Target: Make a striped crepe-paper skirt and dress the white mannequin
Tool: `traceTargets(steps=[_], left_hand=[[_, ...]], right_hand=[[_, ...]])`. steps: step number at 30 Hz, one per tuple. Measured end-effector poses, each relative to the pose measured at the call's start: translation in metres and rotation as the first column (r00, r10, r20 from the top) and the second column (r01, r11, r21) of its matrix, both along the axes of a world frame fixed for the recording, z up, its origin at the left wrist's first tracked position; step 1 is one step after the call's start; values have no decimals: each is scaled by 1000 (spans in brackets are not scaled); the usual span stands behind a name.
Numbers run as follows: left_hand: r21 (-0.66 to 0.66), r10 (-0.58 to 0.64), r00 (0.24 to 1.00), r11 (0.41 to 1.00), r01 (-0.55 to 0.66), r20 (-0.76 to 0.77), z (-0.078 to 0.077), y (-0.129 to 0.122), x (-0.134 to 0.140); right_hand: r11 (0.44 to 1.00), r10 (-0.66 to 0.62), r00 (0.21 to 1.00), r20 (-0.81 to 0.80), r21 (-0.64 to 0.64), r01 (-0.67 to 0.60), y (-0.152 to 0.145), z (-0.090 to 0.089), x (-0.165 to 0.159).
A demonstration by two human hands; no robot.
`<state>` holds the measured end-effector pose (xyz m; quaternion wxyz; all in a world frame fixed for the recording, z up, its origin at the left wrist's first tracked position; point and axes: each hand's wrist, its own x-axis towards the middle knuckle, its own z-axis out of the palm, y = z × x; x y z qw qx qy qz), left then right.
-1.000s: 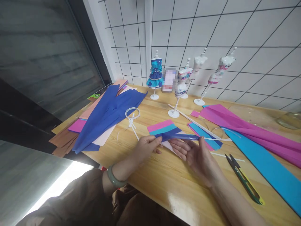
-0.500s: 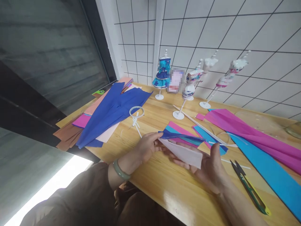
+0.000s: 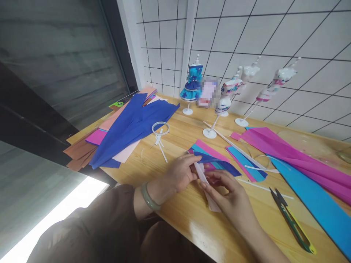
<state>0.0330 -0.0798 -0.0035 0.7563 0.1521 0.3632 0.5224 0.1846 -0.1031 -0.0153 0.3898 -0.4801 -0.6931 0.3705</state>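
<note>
My left hand, with a pale green bangle on its wrist, is closed on the upper end of a pale pink crepe-paper strip. A dark blue strip runs out to the right from beside its fingertips; whether the hand grips that too is unclear. My right hand pinches the pale strip lower down between thumb and fingers. There the strip looks folded narrow, and its loose end hangs below. Behind the hands lie pink and light blue paper pieces.
Thread snips lie at right beside long blue and magenta sheets. A tape roll sits near a blue paper pile at left. Several small dress forms stand along the tiled wall.
My right hand has gone from lying open, palm up under the pale strip, to pinching it. The strip has swung downward and is folded narrower. The view has shifted slightly.
</note>
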Motion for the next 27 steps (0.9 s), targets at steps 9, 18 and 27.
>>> traceTargets(steps=[9, 18, 27], left_hand=[[-17, 8, 998, 1000, -7, 65, -6, 10, 10], [30, -145, 965, 987, 156, -218, -8, 16, -9], [-25, -399, 846, 908, 418, -353, -24, 4, -56]], right_hand=[[989, 132, 977, 166, -91, -118, -5, -1, 10], [936, 322, 936, 141, -194, -293, -12, 12, 10], [885, 329, 940, 91, -378, -273, -3, -3, 25]])
